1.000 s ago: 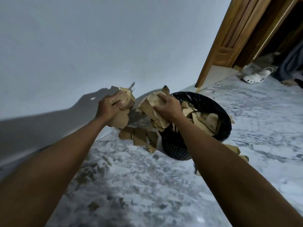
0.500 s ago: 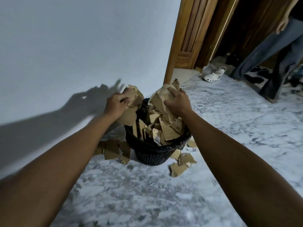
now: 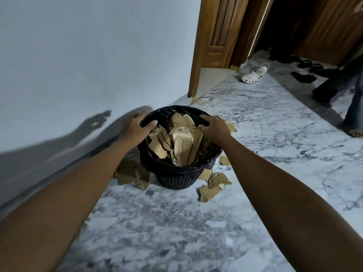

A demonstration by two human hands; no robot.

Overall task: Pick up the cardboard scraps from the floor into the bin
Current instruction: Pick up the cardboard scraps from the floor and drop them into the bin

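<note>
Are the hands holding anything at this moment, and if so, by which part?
No scraps are held. The left hand and right hand sit on opposite sides of the bin rim, fingers over its edge; a firm grip cannot be told.

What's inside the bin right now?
The bin holds a heap of torn cardboard scraps inside a black liner. Whatever lies under the heap, and the bin's bottom, is covered.

In bin (image 3: 177, 176): cardboard (image 3: 177, 140)
Left of bin: scraps (image 3: 129, 174)
Right of bin: scraps (image 3: 211, 185)
Behind bin: wall (image 3: 78, 55)
</note>
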